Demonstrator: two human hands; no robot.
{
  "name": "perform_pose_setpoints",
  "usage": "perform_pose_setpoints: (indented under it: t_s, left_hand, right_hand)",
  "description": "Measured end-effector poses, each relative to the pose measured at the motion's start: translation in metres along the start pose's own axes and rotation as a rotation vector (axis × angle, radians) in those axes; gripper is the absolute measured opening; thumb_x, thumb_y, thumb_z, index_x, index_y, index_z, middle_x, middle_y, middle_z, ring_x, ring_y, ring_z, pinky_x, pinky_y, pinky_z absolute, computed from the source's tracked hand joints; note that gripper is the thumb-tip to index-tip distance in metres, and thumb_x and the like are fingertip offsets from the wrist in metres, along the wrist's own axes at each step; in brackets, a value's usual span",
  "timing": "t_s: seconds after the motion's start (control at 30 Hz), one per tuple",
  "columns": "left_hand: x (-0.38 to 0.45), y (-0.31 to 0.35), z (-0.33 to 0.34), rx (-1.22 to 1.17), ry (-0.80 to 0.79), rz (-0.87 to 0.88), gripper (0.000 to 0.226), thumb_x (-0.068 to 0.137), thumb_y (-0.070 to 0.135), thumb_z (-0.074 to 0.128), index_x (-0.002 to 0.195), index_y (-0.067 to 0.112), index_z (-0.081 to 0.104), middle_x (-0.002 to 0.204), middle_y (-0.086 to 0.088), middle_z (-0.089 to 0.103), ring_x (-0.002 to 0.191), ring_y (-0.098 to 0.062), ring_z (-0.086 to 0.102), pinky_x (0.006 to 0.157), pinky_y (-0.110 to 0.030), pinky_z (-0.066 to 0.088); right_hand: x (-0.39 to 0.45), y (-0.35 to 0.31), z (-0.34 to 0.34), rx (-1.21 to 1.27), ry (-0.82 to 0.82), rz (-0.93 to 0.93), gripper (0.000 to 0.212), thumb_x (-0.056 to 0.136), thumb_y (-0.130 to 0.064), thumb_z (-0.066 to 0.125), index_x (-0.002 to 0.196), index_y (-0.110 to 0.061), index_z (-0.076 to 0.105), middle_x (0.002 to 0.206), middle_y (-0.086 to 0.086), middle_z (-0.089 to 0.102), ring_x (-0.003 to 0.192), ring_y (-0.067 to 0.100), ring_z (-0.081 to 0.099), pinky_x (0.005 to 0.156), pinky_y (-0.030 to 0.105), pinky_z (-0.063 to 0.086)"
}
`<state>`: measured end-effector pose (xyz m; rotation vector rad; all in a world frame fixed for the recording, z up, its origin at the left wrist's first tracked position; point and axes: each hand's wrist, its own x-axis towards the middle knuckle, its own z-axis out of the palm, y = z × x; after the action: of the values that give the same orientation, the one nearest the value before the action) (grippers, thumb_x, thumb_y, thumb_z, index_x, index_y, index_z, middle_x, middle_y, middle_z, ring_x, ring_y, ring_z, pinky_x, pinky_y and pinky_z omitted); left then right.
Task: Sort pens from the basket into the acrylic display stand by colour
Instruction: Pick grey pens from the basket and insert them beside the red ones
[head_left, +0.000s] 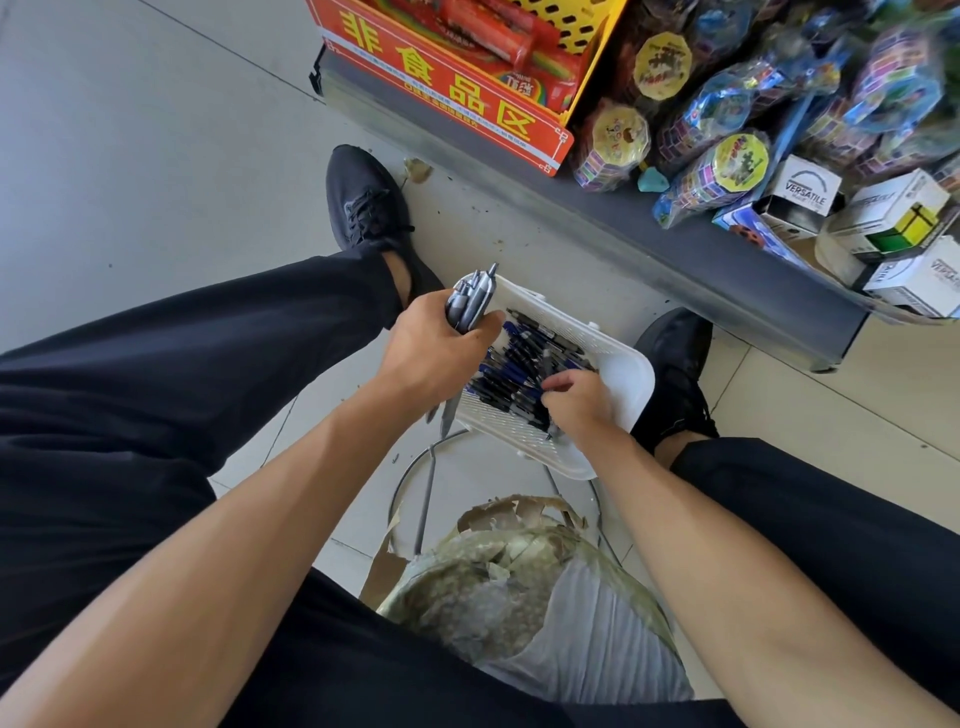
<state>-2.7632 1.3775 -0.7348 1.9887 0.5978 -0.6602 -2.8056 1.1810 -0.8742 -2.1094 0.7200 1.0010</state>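
A white plastic basket (626, 371) sits on the floor between my feet, holding a heap of blue and black pens (524, 358). My left hand (431, 353) grips a bundle of grey pens (470, 299) above the basket's left edge, tips pointing up and away. My right hand (579, 402) reaches into the heap with curled fingers and pinches a dark pen among the others. The acrylic display stand is not in view.
A grey shop shelf (691, 249) runs along the right, stacked with bagged toys (727, 161) and small boxes (893, 218). A red sign (441, 93) fronts a yellow crate. A worn stool (498, 571) stands under me. Tiled floor lies to the left.
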Motion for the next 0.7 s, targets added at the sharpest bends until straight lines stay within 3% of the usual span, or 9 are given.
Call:
perform_pose_setpoints:
  t_s: [0.07, 0.17, 0.3, 0.4, 0.5, 0.6, 0.7]
  left_hand:
    - [0.0, -0.001, 0.001, 0.022, 0.008, 0.01, 0.033, 0.095, 0.037, 0.067, 0.092, 0.004, 0.063, 0.08, -0.018, 0.069, 0.064, -0.027, 0.063, 0.068, -0.046, 0.059]
    - [-0.001, -0.002, 0.003, 0.032, 0.02, 0.018, 0.042, 0.092, 0.043, 0.07, 0.088, 0.002, 0.062, 0.076, -0.018, 0.067, 0.058, -0.019, 0.054, 0.059, -0.04, 0.053]
    - [-0.001, -0.001, 0.004, -0.009, 0.037, 0.012, 0.053, 0.088, 0.051, 0.072, 0.083, -0.001, 0.061, 0.063, -0.013, 0.059, 0.049, -0.013, 0.045, 0.048, -0.027, 0.041]
    - [-0.004, 0.002, 0.004, -0.053, 0.043, 0.027, 0.052, 0.082, 0.053, 0.078, 0.069, 0.008, 0.055, 0.054, 0.002, 0.048, 0.041, -0.005, 0.038, 0.041, -0.018, 0.034]
    - [-0.007, 0.005, 0.002, -0.102, 0.046, 0.043, 0.05, 0.071, 0.047, 0.089, 0.065, 0.015, 0.052, 0.053, 0.01, 0.046, 0.042, -0.002, 0.039, 0.04, -0.01, 0.031]
    - [-0.007, 0.005, 0.001, -0.095, 0.032, 0.049, 0.051, 0.06, 0.047, 0.095, 0.069, 0.013, 0.059, 0.054, 0.01, 0.053, 0.046, -0.001, 0.044, 0.044, -0.013, 0.037]
    - [-0.006, 0.005, 0.001, -0.076, 0.033, 0.044, 0.042, 0.062, 0.042, 0.096, 0.064, 0.021, 0.059, 0.05, 0.012, 0.056, 0.043, 0.003, 0.047, 0.042, -0.01, 0.036]
  right_hand:
    - [-0.006, -0.001, -0.001, 0.078, -0.021, 0.012, 0.017, 0.085, -0.007, 0.071, 0.088, -0.023, 0.066, 0.085, -0.001, 0.07, 0.081, 0.023, 0.069, 0.073, 0.034, 0.06]
    - [-0.018, -0.01, -0.006, 0.278, -0.098, -0.033, 0.023, 0.083, 0.0, 0.075, 0.09, -0.017, 0.061, 0.09, 0.004, 0.072, 0.074, 0.015, 0.068, 0.056, 0.02, 0.052]
    - [-0.039, -0.031, -0.014, 0.554, -0.206, -0.118, 0.031, 0.078, 0.003, 0.08, 0.095, -0.013, 0.06, 0.089, 0.002, 0.078, 0.082, 0.014, 0.073, 0.078, 0.025, 0.057]
    - [-0.05, -0.044, -0.018, 0.743, -0.304, -0.177, 0.035, 0.078, 0.008, 0.08, 0.099, -0.011, 0.061, 0.09, 0.003, 0.079, 0.085, 0.015, 0.074, 0.08, 0.027, 0.057]
    - [-0.059, -0.059, -0.021, 0.823, -0.403, -0.283, 0.038, 0.076, 0.01, 0.08, 0.106, -0.005, 0.063, 0.102, 0.014, 0.077, 0.099, 0.027, 0.073, 0.094, 0.041, 0.057]
    - [-0.067, -0.072, -0.024, 0.864, -0.459, -0.348, 0.039, 0.074, 0.016, 0.077, 0.1, -0.008, 0.061, 0.095, 0.012, 0.075, 0.092, 0.026, 0.072, 0.099, 0.047, 0.055]
    - [-0.069, -0.082, -0.024, 0.883, -0.477, -0.362, 0.045, 0.071, 0.019, 0.076, 0.1, -0.01, 0.057, 0.088, 0.008, 0.075, 0.086, 0.024, 0.072, 0.097, 0.05, 0.055]
